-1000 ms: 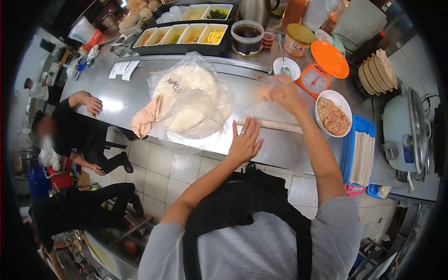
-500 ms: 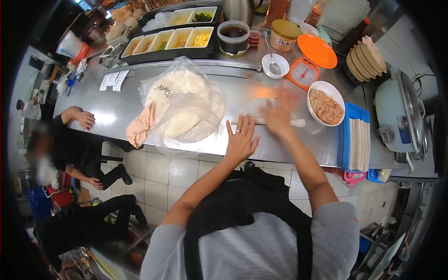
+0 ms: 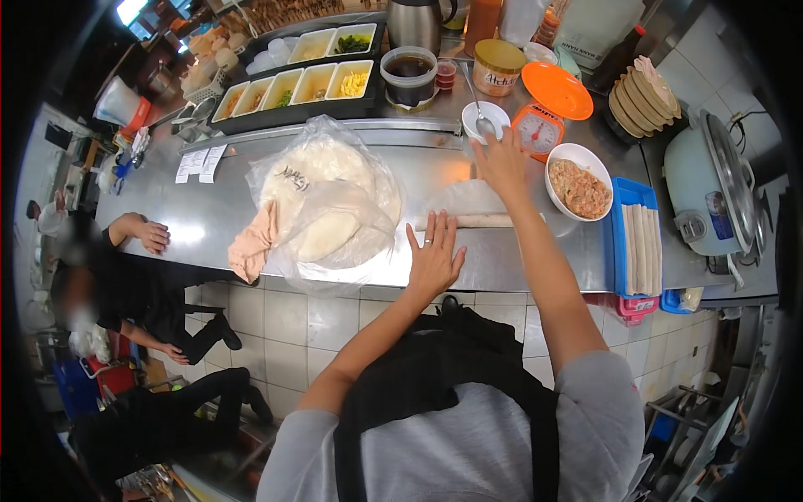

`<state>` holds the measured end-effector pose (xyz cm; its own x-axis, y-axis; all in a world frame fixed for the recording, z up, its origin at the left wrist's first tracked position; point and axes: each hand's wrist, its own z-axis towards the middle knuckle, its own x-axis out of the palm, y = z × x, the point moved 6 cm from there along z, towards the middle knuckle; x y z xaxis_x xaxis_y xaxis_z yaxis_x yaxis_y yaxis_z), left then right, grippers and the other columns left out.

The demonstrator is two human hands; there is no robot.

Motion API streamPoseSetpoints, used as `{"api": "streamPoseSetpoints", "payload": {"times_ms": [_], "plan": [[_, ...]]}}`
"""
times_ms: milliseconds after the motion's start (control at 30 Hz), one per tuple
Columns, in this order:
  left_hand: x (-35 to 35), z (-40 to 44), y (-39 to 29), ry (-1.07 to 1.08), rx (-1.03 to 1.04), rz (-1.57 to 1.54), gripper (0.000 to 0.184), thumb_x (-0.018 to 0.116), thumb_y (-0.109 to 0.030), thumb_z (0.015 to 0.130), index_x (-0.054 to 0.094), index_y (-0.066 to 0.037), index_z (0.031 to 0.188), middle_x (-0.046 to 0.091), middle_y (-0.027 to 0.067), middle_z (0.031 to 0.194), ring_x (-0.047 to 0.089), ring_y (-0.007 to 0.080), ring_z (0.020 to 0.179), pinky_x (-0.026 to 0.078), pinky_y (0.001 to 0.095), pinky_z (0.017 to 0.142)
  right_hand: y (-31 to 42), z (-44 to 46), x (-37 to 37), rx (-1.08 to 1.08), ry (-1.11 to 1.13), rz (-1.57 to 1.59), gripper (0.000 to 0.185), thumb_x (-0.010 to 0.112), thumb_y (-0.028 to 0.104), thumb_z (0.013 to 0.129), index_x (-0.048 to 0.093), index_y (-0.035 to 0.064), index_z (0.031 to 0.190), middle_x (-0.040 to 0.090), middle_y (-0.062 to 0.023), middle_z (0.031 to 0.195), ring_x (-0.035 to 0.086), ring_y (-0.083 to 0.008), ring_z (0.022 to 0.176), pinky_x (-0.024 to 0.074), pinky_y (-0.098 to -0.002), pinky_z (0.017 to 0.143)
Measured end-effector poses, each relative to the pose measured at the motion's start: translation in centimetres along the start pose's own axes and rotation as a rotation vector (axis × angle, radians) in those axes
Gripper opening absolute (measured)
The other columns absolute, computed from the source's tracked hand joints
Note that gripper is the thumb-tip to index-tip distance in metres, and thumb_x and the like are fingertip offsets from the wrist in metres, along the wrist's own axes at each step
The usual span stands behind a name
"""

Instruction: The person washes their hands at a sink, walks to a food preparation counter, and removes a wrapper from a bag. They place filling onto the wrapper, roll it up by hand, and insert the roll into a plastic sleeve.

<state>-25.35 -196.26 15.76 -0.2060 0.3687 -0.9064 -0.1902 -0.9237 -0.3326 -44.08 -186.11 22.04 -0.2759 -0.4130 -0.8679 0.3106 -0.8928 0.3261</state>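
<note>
A thin round wrapper (image 3: 473,197) lies on the steel counter, its near edge rolled into a long pale roll (image 3: 493,221). My left hand (image 3: 437,255) rests flat at the left end of this roll, fingers spread, a ring on one finger. My right hand (image 3: 503,171) reaches over the wrapper to the near rim of a small white bowl (image 3: 495,110), fingers apart and holding nothing I can see. A metal spoon (image 3: 481,121) leans in that bowl. To the right stands a white bowl of minced filling (image 3: 579,189). Finished rolls (image 3: 641,251) lie side by side in a blue tray (image 3: 620,251).
Left of my hands sits a plastic bag of round wrappers (image 3: 326,197) with a peach cloth (image 3: 253,243). Behind are an orange scale (image 3: 538,132), a tub of dark liquid (image 3: 409,74) and topping containers (image 3: 284,88). Another person's hand (image 3: 150,236) rests on the counter's left.
My right hand has left the roll and moved up and away to the small white bowl. My left hand stays at the roll's left end. The view has shifted slightly.
</note>
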Motion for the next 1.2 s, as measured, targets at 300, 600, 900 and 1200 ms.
{"api": "streamPoseSetpoints", "payload": {"times_ms": [300, 600, 900, 1200], "plan": [[-0.1, -0.1, 0.1, -0.01, 0.003, 0.021, 0.059, 0.047, -0.035, 0.089, 0.034, -0.002, 0.137, 0.029, 0.0174, 0.145, 0.018, 0.0331, 0.137, 0.01, 0.068, 0.101, -1.5, 1.5, -0.9, -0.073, -0.044, -0.024, 0.049, 0.049, 0.045, 0.088, 0.063, 0.0043, 0.11, 0.049, -0.0196, 0.123, 0.041, -0.0379, 0.118, 0.0317, -0.0553, 0.093], [0.1, 0.0, 0.0, 0.022, 0.009, -0.009, 0.06, 0.044, -0.035, 0.091, 0.03, -0.001, 0.138, 0.026, 0.0177, 0.146, 0.016, 0.0357, 0.137, 0.008, 0.0713, 0.098, -1.0, -10.7, 2.0, 0.127, 0.238, 0.016, 0.068, 0.033, 0.057, 0.091, 0.058, -0.0007, 0.118, 0.014, -0.0217, 0.15, 0.006, -0.0377, 0.139, 0.0024, -0.0572, 0.108], [0.0, 0.1, 0.0, 0.021, -0.007, -0.005, 0.06, 0.045, -0.035, 0.09, 0.03, -0.001, 0.138, 0.026, 0.0177, 0.146, 0.017, 0.0356, 0.137, 0.007, 0.0721, 0.097, 0.1, -2.8, -1.2, 0.085, 0.103, -0.114, 0.05, 0.052, 0.048, 0.085, 0.065, 0.0033, 0.104, 0.047, -0.0181, 0.127, 0.039, -0.0364, 0.119, 0.0337, -0.0566, 0.089], [0.2, 0.0, 0.1, 0.007, 0.004, 0.003, 0.059, 0.046, -0.034, 0.09, 0.032, -0.002, 0.138, 0.028, 0.0172, 0.145, 0.02, 0.0354, 0.136, 0.008, 0.0728, 0.097, -1.0, 2.1, 0.9, -0.113, -0.032, -0.228, 0.046, 0.054, 0.045, 0.085, 0.064, 0.0074, 0.109, 0.052, -0.0177, 0.115, 0.043, -0.0362, 0.113, 0.0317, -0.0558, 0.092]]}}
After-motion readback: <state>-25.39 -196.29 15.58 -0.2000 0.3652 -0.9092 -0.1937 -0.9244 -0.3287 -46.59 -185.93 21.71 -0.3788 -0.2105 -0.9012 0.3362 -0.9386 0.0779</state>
